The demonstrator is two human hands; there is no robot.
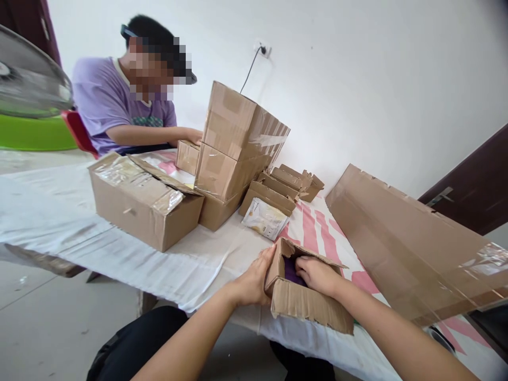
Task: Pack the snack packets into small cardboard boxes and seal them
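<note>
At the frame's lower centre, my cardboard box (313, 309) is unclosed, the purple item (292, 271) already inside. My left hand (254, 278) lies unclenched against its left end; my right hand (316, 273) curls inside, its grip hidden from me.
</note>
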